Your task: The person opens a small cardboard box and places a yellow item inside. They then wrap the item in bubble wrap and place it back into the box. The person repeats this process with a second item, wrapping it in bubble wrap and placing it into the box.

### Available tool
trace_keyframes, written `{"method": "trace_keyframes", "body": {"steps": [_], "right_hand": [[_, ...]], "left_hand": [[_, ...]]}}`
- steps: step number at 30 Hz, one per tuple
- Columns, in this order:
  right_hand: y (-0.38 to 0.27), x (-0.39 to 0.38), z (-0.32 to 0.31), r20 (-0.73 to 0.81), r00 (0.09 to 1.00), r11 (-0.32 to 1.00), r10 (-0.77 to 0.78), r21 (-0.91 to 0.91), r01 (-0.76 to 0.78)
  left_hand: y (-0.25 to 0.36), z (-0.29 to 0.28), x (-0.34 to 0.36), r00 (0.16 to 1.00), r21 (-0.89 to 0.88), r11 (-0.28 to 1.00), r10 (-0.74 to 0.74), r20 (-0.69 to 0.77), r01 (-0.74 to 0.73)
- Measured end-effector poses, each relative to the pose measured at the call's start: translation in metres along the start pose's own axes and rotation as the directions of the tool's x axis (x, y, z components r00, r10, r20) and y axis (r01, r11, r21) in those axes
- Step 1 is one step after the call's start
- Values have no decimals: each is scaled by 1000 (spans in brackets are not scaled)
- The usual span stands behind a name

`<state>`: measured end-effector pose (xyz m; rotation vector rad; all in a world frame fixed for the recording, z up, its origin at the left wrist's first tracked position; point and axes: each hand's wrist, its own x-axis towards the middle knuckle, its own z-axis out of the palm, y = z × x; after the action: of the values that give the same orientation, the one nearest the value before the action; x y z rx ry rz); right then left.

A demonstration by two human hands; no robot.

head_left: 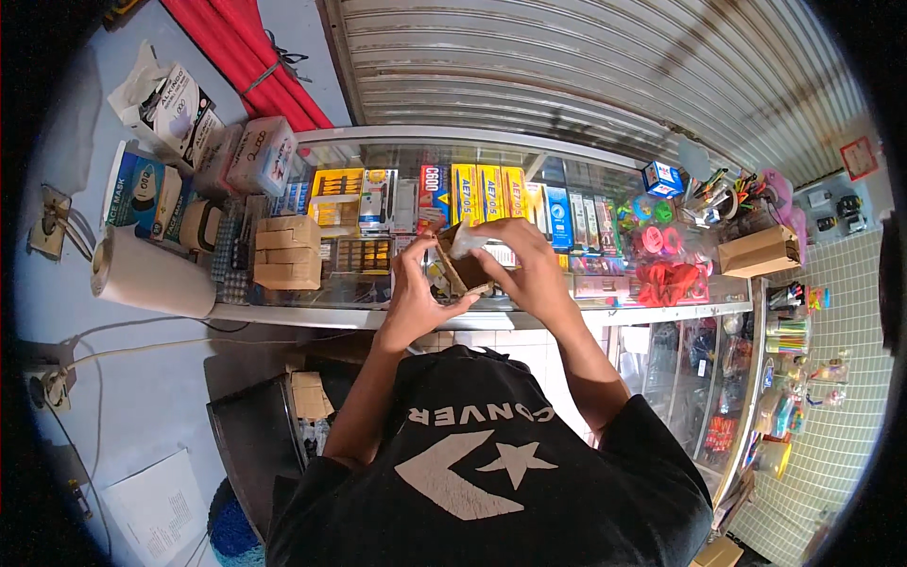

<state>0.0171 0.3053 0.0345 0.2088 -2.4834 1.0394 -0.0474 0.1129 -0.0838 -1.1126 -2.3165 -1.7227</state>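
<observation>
Head feed up, both hands in view over the glass counter. Left hand has a small open cardboard box: fingers curl around its left wall, thumb runs along the near edge. Grip is narrow, set to the box's width. Right hand pinches clear plastic between thumb and index; gap there is small, filled by film. Can't tell from here if the right thumb also bears on the cardboard.

Key relation: box mouth lies just left of the right-hand pinch and tips up toward me. Longest visible edge of the box slants from far-left to near-right, alongside the left palm. True long axis unclear, depth is foreshortened. Plastic sits at the far end of the mouth, partly across it; can't see how much is inside. Left hand is nearer the box wall, right hand nearer the plastic.

Around the grip: yellow boxes just beyond it, stacked brown boxes well left, white roll further left. On the right, 1 brown carton, well apart from both hands.
</observation>
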Motion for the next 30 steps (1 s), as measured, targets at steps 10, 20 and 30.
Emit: {"method": "trace_keyframes", "body": {"steps": [10, 20, 30], "right_hand": [[12, 1, -3, 147, 988, 965, -44, -250, 80], [8, 16, 9, 161, 986, 937, 43, -349, 16], [8, -3, 20, 302, 946, 877, 120, -478, 42]], "left_hand": [[5, -4, 14, 991, 12, 991, 132, -2, -132], [15, -11, 16, 994, 31, 994, 103, 22, -104], [10, -6, 18, 993, -19, 993, 117, 29, -117]]}}
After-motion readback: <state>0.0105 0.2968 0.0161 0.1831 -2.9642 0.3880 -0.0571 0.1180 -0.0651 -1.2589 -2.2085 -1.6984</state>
